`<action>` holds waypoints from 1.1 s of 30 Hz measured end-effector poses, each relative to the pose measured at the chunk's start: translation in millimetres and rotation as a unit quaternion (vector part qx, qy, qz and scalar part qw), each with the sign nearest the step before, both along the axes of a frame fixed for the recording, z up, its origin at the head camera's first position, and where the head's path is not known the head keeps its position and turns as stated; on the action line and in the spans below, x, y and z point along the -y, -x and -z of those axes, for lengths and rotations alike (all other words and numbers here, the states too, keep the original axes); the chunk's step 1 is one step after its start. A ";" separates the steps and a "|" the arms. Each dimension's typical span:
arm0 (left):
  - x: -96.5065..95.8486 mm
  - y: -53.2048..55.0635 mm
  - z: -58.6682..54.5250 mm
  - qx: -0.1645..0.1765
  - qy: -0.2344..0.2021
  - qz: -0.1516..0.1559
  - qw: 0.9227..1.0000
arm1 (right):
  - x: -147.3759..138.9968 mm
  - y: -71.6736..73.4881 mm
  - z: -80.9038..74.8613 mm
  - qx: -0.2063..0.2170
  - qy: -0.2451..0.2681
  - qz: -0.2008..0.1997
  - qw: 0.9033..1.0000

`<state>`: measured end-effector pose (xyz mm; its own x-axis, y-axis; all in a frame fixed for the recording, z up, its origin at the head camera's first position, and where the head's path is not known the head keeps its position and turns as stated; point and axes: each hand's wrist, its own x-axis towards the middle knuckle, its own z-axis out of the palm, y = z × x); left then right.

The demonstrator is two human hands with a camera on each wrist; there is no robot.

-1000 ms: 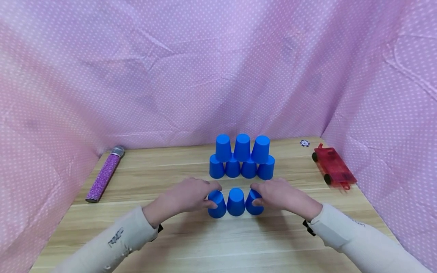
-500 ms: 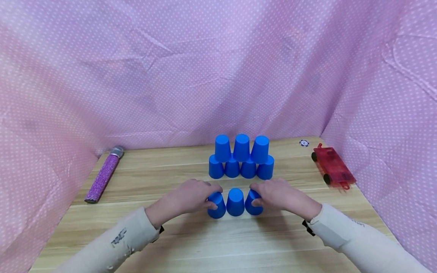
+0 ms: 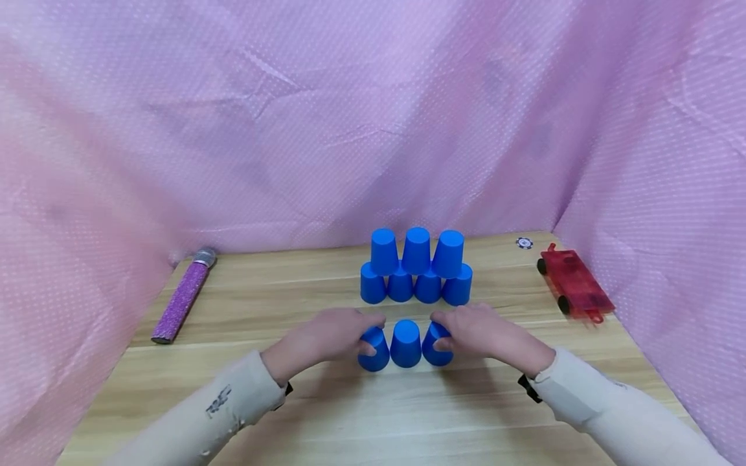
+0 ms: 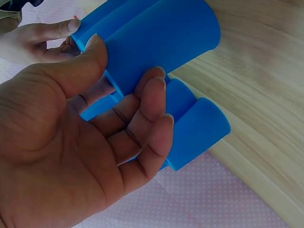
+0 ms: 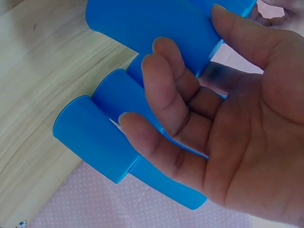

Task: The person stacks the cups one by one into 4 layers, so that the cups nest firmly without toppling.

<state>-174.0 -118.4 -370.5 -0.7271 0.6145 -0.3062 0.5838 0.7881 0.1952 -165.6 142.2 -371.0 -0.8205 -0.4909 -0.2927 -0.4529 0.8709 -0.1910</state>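
Observation:
Three upside-down blue cups stand in a front row. My left hand (image 3: 335,334) holds the left cup (image 3: 373,349), with the thumb on its near side and the index finger at its far side. At the other end, the right cup (image 3: 436,344) is held the same way by my right hand (image 3: 474,330). Between them stands the middle cup (image 3: 405,344), with no finger on it. In the left wrist view, the thumb and bent fingers (image 4: 154,102) meet the left cup's wall (image 4: 164,40). The right wrist view shows the fingers (image 5: 161,85) against the right cup (image 5: 147,31).
Behind the front row, a two-tier stack of blue cups (image 3: 416,251) has three on top of a longer bottom row. A purple glittery microphone (image 3: 183,301) lies left. At right are a red toy car (image 3: 574,285) and a poker chip (image 3: 524,243). Pink dotted cloth (image 3: 350,129) surrounds the table (image 3: 280,278).
The left wrist and sleeve have edged slightly to the right. Both hands keep their hold on the outer cups, the stack stays as it was, and the head view has shifted a little.

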 end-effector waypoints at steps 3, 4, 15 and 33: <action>-5.9 2.4 -1.6 0.008 0.010 -0.005 1.000 | -1.8 0.2 -1.9 -0.003 -0.002 0.002 1.000; -7.5 3.0 -2.4 0.010 0.014 -0.007 1.000 | -2.1 0.3 -2.5 -0.002 -0.002 0.001 1.000; -16.7 -1.0 -10.1 0.029 0.033 -0.022 0.999 | -0.8 -0.2 -2.6 0.004 -0.001 0.000 1.000; -21.1 -1.9 -10.4 0.023 0.055 -0.024 0.998 | 1.9 0.7 -3.5 0.009 -0.007 -0.003 1.000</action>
